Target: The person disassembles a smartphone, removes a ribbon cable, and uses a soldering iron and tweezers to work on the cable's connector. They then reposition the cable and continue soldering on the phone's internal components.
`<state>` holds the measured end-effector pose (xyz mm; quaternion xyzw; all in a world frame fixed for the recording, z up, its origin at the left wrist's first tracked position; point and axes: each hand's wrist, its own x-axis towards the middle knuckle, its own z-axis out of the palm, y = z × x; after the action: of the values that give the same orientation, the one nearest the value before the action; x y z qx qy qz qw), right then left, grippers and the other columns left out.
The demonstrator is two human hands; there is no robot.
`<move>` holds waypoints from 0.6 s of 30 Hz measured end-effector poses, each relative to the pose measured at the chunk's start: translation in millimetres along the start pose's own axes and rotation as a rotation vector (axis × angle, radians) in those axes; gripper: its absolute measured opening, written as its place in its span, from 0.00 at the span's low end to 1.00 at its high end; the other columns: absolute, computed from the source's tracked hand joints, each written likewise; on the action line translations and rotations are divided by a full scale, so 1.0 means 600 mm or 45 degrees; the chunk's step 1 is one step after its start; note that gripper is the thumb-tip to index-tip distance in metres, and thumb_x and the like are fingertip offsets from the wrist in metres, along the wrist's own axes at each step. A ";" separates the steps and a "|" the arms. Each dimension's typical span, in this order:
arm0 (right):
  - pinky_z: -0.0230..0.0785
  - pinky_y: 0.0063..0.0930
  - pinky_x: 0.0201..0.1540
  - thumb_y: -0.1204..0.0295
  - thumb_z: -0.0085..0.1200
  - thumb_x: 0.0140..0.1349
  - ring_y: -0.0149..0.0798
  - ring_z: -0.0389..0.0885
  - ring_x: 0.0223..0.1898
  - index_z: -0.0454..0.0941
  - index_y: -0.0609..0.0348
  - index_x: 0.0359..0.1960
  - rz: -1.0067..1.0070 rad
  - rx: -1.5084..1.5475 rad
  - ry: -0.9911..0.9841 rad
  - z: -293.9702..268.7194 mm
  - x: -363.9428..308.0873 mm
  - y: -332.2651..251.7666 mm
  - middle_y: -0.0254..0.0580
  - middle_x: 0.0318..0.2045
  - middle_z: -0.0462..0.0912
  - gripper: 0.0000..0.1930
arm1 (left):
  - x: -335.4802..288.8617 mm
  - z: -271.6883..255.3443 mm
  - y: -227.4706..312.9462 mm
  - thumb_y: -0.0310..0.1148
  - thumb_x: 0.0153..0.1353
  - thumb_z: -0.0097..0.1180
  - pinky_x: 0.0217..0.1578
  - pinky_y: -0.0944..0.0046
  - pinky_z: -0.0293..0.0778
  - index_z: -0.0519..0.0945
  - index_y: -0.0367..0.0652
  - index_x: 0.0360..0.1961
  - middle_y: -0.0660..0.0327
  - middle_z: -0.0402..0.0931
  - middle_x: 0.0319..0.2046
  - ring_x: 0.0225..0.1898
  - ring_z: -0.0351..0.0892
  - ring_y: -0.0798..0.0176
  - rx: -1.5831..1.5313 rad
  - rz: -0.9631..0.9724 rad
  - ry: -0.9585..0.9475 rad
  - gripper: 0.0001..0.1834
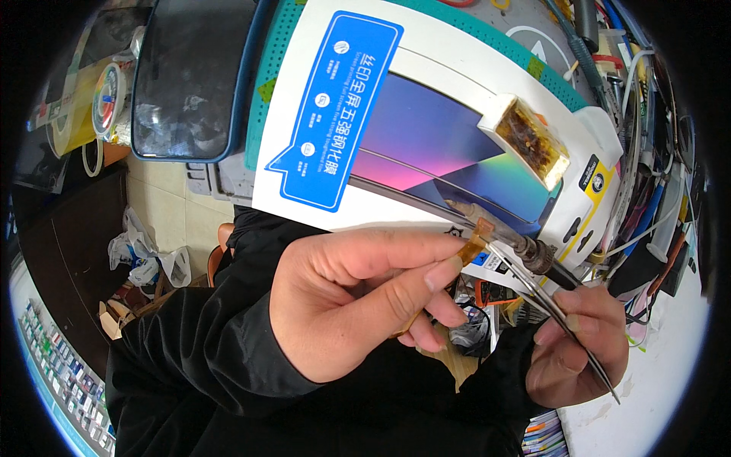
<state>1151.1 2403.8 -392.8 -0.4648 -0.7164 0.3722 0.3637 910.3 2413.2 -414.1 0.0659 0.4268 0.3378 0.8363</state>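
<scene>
My left hand (365,297) pinches a small amber flex cable (477,241) between thumb and forefinger, and a thin amber strip shows below its fingers. From the right, my right hand (579,350) grips silver tweezers (545,298), whose tips meet the flex cable's end. A soldering iron (536,255) with a knurled collar lies just beyond the tweezers. Its tip points up and left, and its black handle runs to my right fingers; whether they hold it too is unclear. Behind the iron is a white package (304,99) with a blue label and a phone picture.
A small white box of amber rosin (529,143) sits on the package. Green matting (268,76) shows beneath. A dark phone-shaped panel (186,84) lies at upper left, near a tape roll (111,99). Cables and tools (647,145) crowd the right side.
</scene>
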 end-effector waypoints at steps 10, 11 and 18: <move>0.67 0.23 0.27 0.60 0.65 0.59 0.32 0.80 0.28 0.76 0.56 0.46 -0.011 0.002 -0.085 -0.014 -0.002 -0.008 0.52 0.43 0.83 0.19 | -0.003 -0.005 -0.002 0.24 0.66 0.56 0.32 0.72 0.82 0.81 0.36 0.51 0.53 0.83 0.35 0.33 0.84 0.67 0.035 -0.017 -0.025 0.13; 0.67 0.23 0.27 0.60 0.66 0.58 0.32 0.80 0.28 0.76 0.56 0.46 -0.033 0.005 -0.075 -0.015 -0.002 -0.009 0.52 0.43 0.83 0.19 | -0.004 -0.006 -0.001 0.24 0.66 0.56 0.31 0.72 0.82 0.81 0.37 0.51 0.53 0.83 0.35 0.32 0.84 0.67 0.024 -0.026 -0.031 0.13; 0.67 0.22 0.27 0.61 0.66 0.58 0.33 0.80 0.29 0.76 0.55 0.47 -0.020 0.023 -0.094 -0.017 -0.003 -0.009 0.51 0.43 0.83 0.19 | -0.003 -0.006 -0.005 0.24 0.66 0.56 0.31 0.73 0.81 0.81 0.37 0.51 0.53 0.84 0.34 0.30 0.84 0.68 0.059 0.033 -0.042 0.13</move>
<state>1158.0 2402.6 -383.5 -0.4417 -0.7296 0.3927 0.3441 908.3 2409.3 -416.4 0.0964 0.4199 0.3376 0.8369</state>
